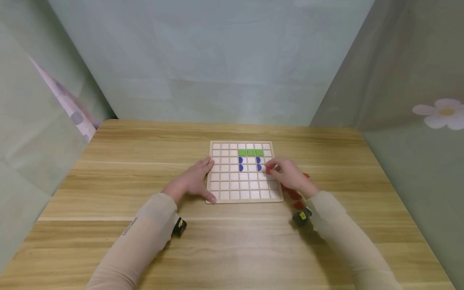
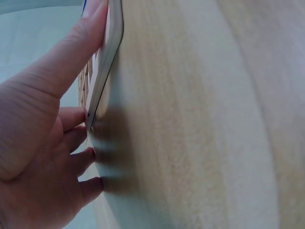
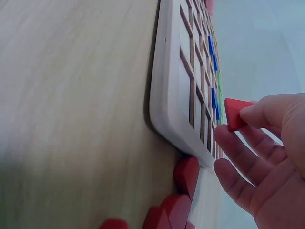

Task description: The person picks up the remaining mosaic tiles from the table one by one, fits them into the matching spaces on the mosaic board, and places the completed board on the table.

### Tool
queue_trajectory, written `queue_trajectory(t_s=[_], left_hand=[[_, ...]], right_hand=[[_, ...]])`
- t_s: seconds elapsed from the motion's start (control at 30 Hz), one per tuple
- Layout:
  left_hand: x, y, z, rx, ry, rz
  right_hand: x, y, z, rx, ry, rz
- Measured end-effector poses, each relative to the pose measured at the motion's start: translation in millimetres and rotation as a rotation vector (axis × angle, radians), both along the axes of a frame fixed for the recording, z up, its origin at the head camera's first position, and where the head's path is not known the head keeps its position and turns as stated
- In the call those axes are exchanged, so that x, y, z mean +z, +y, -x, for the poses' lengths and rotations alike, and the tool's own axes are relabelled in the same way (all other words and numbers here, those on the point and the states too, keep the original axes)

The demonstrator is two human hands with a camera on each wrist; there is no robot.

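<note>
Evidently partway along, judging by the grid board (image 1: 224,186) lying flat on the wooden table (image 1: 235,241). Already seated: three green squares (image 1: 251,152), side by side in the second row from the far edge, right of the middle. Also seated: four blue half-discs (image 1: 241,160), two in line on the near side of the leftmost green square and two on the near side of the rightmost one, with bare cells between the pairs. Still unfilled: the left three columns, the far row and the near rows, apart from cells behind the right hand (image 1: 290,175).

Not yet laid: a red piece (image 3: 232,114), pinched between thumb and finger of that hand and held up over the right part of the board, apart from the cells. Waiting too: loose red pieces (image 3: 186,176), bunched on the table beside the board's right edge; hard to count fairly, with wrist and fingers covering some. No red visible in any cell, so red work apparently outstanding, green and blue in place.

At the board's left side: the left hand (image 1: 195,177), spread rather than clenched, thumb on the near left corner, fingers against the left edge, seemingly for steadying.
</note>
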State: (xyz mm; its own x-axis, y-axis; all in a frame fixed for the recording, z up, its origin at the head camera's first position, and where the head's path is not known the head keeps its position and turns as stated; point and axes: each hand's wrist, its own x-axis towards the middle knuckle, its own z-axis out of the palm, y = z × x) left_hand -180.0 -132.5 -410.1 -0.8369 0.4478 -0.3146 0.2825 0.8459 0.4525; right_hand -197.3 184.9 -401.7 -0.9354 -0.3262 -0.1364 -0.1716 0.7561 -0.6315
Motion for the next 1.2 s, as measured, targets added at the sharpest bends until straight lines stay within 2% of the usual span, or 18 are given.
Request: queue_trajectory(t_s=[0.5,0.8,1.2], left_hand=[[3.1,2,-1.0,0.003,-0.008,-0.002],[2.8,3,-0.3,-0.005,-0.008,0.002],[3.8,2,0.1,-0.008,-0.001,0.006]], right_hand=[[2.0,-13,-0.5,0.069,0.044,0.01],[-0.1,-19,0.9,0.062,0.014,0.0],[-0.3,-29,1.9,0.091,0.009,0.052]])
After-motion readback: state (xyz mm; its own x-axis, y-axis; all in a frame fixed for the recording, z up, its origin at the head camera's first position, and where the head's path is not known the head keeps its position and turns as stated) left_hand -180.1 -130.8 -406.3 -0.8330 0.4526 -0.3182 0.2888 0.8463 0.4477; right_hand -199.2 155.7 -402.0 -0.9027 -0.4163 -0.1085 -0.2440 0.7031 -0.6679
